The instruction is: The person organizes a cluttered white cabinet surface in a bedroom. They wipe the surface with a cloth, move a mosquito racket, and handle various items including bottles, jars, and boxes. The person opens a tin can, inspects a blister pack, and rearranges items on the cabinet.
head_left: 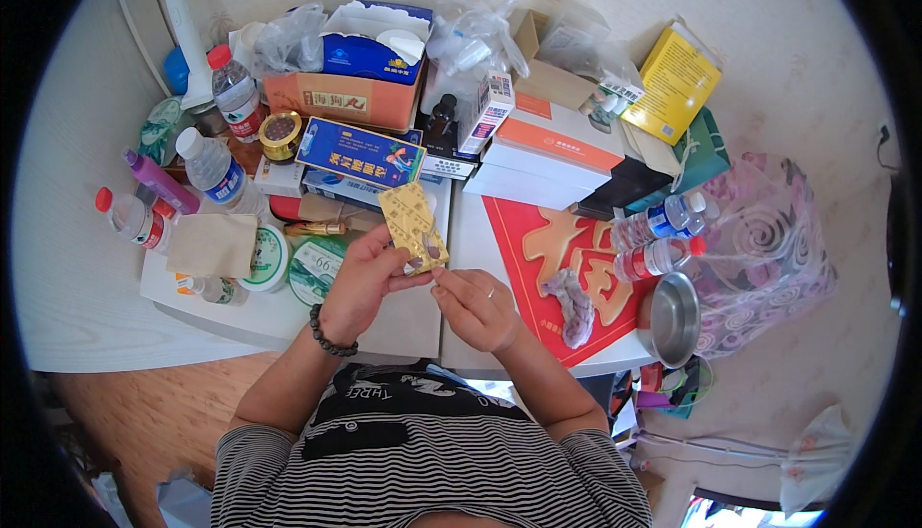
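My left hand [359, 280] grips a gold foil blister pack [407, 219] over the front edge of the white table. The pack stands tilted, its printed foil side up, with several opened pockets at its lower end. My right hand [478, 308], wearing a ring, is closed in a pinch at the pack's lower right corner. Whatever lies between those fingertips is too small to make out. Just behind the pack lies a long blue carton [361, 152]. A round green-and-white tub [322, 269] sits beside my left wrist, which wears a dark bead bracelet.
Water bottles [217, 171] and a purple bottle [158, 180] crowd the left. Boxes, including an orange-and-white carton [552, 139], line the wall. On the right are a red sheet [509, 230] with a crumpled cloth [573, 307], more bottles [653, 259] and a metal bowl [674, 319].
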Demonstrator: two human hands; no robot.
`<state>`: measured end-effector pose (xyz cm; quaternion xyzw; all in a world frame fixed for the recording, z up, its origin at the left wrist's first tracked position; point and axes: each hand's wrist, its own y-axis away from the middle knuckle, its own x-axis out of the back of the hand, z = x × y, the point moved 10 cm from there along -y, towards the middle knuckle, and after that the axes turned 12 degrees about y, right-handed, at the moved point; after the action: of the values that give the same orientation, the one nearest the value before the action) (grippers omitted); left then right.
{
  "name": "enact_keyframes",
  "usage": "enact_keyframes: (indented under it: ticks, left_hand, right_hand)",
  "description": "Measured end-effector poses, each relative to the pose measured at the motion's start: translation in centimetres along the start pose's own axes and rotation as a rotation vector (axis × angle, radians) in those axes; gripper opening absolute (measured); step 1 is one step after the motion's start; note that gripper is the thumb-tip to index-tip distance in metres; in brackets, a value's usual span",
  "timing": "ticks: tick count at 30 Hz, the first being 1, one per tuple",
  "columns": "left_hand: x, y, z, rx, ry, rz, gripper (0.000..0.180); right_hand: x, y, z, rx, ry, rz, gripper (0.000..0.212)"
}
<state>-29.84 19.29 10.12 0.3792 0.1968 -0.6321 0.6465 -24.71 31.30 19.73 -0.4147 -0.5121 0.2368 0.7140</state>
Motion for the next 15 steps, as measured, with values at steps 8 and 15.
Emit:
enact_keyframes:
  ticks: [8, 15]
  left_hand:
    - [-0.1, 0.3, 0.4, -0.001, -0.014, 0.011, 0.038]
    - [-0.2, 0.4, 0.5, -0.031, -0.003, 0.014, 0.037]
  right_hand:
    - [0.0, 0.9, 0.6, -0.061, 0.025, -0.032, 0.017]
    - [-0.2, 1.2, 0.7, -0.135, -0.041, -0.029, 0.017]
